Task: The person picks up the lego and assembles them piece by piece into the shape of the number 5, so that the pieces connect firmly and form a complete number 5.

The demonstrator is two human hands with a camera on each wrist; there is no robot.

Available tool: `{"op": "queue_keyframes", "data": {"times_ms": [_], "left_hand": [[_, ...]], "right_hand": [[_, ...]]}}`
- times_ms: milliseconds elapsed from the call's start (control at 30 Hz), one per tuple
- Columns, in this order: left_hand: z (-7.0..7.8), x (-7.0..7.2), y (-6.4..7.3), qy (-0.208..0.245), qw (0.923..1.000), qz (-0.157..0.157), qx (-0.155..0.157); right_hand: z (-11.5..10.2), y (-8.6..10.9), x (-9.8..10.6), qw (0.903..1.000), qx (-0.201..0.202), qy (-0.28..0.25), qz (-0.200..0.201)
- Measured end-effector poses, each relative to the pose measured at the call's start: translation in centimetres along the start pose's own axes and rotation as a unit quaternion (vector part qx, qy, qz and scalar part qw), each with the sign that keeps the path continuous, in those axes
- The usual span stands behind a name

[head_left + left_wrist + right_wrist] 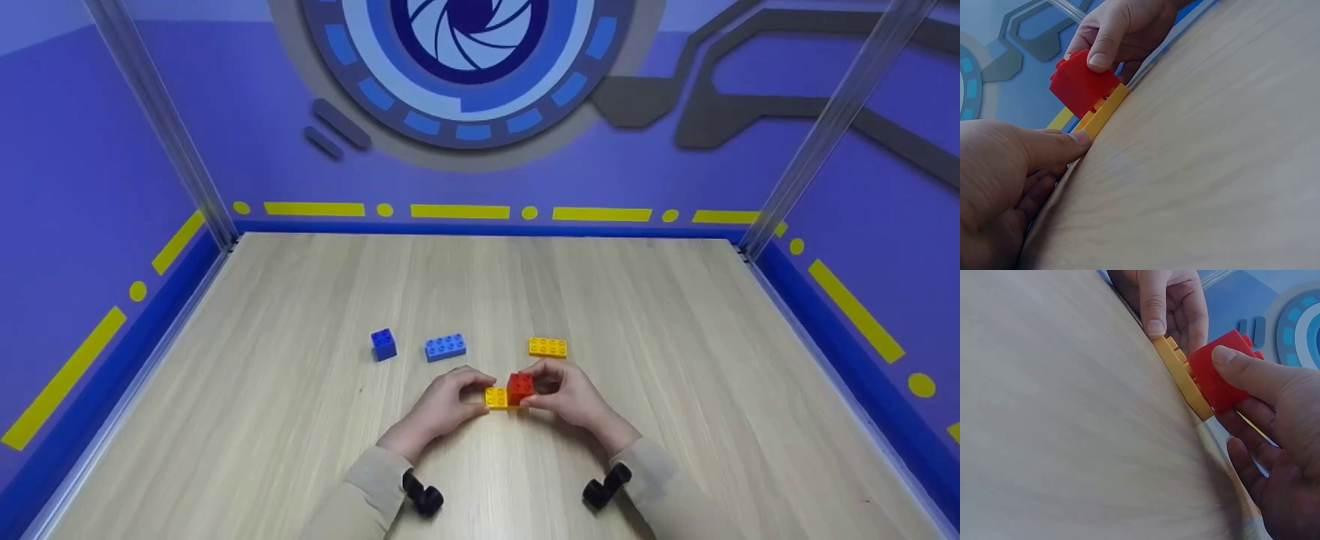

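Observation:
A flat yellow building brick [496,397] lies on the wooden table. My left hand [448,405] pinches its left end between thumb and fingers. Over its right half, my right hand [571,394] grips a red brick [520,388] with studs on top. In the left wrist view the red brick [1082,83] sits slightly tilted over the studs of the yellow brick [1109,112], with a narrow gap showing between them. The right wrist view has the right thumb [1230,359] against the red brick's side.
Behind the hands stand a dark blue brick [383,344], a longer light blue brick [445,347] and another yellow brick [547,346]. Blue-purple panels [480,184] border the table [480,285] at the back and sides.

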State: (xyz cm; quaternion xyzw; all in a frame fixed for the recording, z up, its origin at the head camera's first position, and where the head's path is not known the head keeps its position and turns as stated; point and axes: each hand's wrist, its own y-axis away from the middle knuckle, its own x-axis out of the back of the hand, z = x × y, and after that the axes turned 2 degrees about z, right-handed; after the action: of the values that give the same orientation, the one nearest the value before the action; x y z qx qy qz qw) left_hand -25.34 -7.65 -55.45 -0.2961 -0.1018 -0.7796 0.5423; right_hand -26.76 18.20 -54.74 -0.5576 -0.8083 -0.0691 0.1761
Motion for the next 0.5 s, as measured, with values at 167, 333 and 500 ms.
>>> {"op": "queue_keyframes", "data": {"times_ms": [167,333,500], "left_hand": [[-0.05,-0.01,-0.02,-0.004,1.0,0.0,-0.002],[-0.05,0.02,-0.01,-0.006,1.0,-0.001,-0.006],[-0.03,0.03,0.05,-0.001,1.0,-0.001,-0.006]], "right_hand": [[-0.25,0.04,-0.11,0.9999,0.003,0.013,0.009],[-0.43,0.01,-0.26,0.9994,0.014,0.03,0.008],[-0.4,-0.14,-0.32,0.9986,0.02,0.048,0.005]]}}
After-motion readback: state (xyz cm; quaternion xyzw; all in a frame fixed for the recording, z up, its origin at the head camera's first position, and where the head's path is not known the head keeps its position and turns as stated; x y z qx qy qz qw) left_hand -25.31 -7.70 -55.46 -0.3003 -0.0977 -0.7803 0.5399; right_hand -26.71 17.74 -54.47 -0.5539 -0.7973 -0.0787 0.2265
